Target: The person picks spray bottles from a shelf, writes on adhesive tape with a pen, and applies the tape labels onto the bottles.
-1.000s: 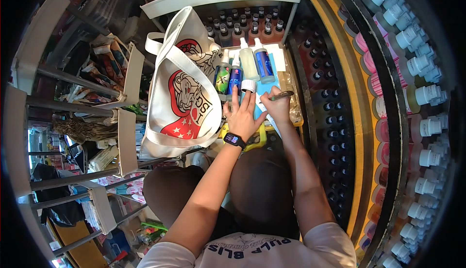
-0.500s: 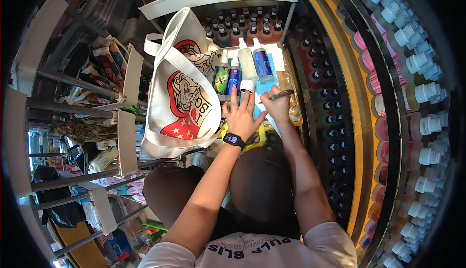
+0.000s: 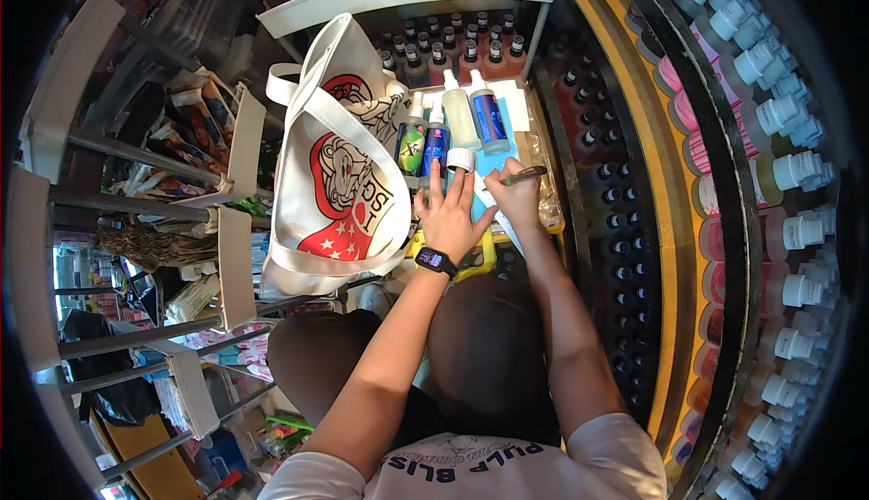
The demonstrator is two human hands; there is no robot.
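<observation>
My left hand [image 3: 449,225] lies flat with its fingers apart. Its fingertips reach the foot of a blue-labelled bottle [image 3: 435,154] and a white ribbed cap or roll [image 3: 461,159]; whether they press on either is unclear. In my right hand [image 3: 515,201] a dark pen [image 3: 525,175] is gripped, above a narrow white paper [image 3: 485,194], whose far end is partly covered by the hands. The pen's tip is hidden by my fingers. Behind them stand a green-labelled spray bottle [image 3: 411,147], a pale spray bottle [image 3: 459,118] and another blue-labelled spray bottle [image 3: 491,123].
A white tote bag [image 3: 308,165] with a red print stands left of the bottles. Dark-capped bottles [image 3: 442,58] fill the back shelf. On the right, racks hold rows of white-capped bottles [image 3: 800,230]. Something yellow [image 3: 489,254] shows below my hands.
Both hands keep nearly the same place, and the pen stays in my right hand. The whole view shifts very slightly.
</observation>
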